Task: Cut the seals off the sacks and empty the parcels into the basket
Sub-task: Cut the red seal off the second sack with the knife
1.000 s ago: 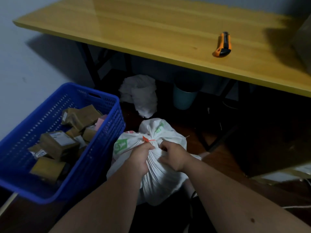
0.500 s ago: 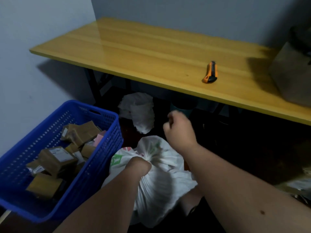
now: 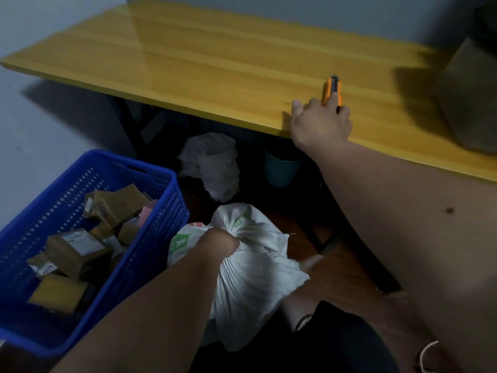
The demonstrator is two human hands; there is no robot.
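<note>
A white woven sack (image 3: pixel 250 286) stands on the floor between my knees. My left hand (image 3: pixel 217 244) grips its gathered neck, and the seal is hidden under the fist. An orange utility knife (image 3: pixel 331 86) lies on the yellow table (image 3: pixel 215 68) near its front edge. My right hand (image 3: pixel 321 122) is stretched out over the table. Its fingers lie across the knife's near end and the thumb is spread wide to the left. The blue plastic basket (image 3: pixel 161 224) sits to the left of the sack and holds several brown parcels (image 3: pixel 78 249).
An empty crumpled white sack (image 3: pixel 212 164) and a teal bin (image 3: pixel 281 170) sit under the table. A grey box (image 3: pixel 468 92) stands on the table's right end. Black table legs (image 3: pixel 357 243) run down to the right of the sack. The wall is on the left.
My right hand let go of the sack's neck, rose and reached forward to the knife on the table. The left hand has kept its grip on the sack.
</note>
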